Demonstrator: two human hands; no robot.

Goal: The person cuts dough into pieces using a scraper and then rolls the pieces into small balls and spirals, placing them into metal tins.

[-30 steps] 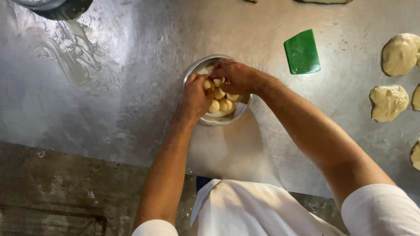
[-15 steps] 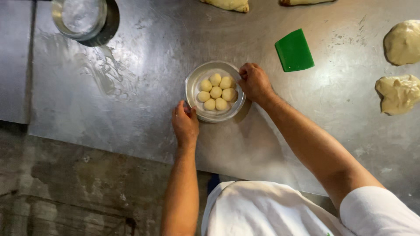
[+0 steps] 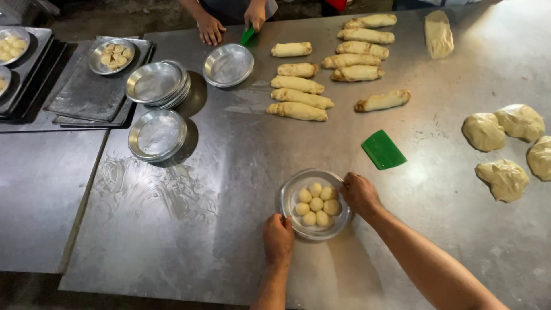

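A round metal pan (image 3: 290, 195) sits near the front of the steel table (image 3: 229, 172). Several small dough balls (image 3: 317, 203) lie in a ring inside it. My left hand (image 3: 278, 238) grips the pan's near-left rim. My right hand (image 3: 359, 194) holds its right rim. A green plastic scraper (image 3: 383, 150) lies flat just beyond my right hand.
Rolled dough logs (image 3: 298, 97) lie at the back middle, dough lumps (image 3: 504, 143) at the right. Empty metal pans (image 3: 158, 135) stand stacked at the left, dark trays (image 3: 92, 97) with filled pans beyond. Another person's hands (image 3: 211, 27) rest at the far edge.
My hands came out of the pan and moved to its rim. The head view lifted, so the far side of the table came into sight.
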